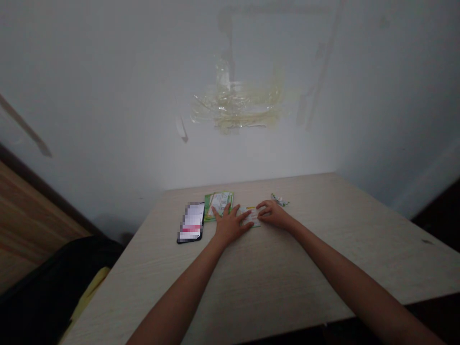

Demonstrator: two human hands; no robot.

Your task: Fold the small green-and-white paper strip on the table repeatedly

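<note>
My left hand (230,224) lies palm down with its fingers spread. Its fingers reach onto a green packet (220,203) with a white printed panel, and its thumb side rests on a small white printed packet (253,217) with green and yellow edges. At that small packet's right end, my right hand (273,213) has its fingers curled together on the edge. Part of the small packet is hidden under both hands. Just beyond my right hand lies a crumpled green and white scrap (280,200).
A phone (191,222) with a lit, blurred screen lies left of the green packet. The pale wooden table (273,282) meets a wall (143,120) marked with old tape (244,103). Dark and yellow cloth (88,287) is at the table's left side.
</note>
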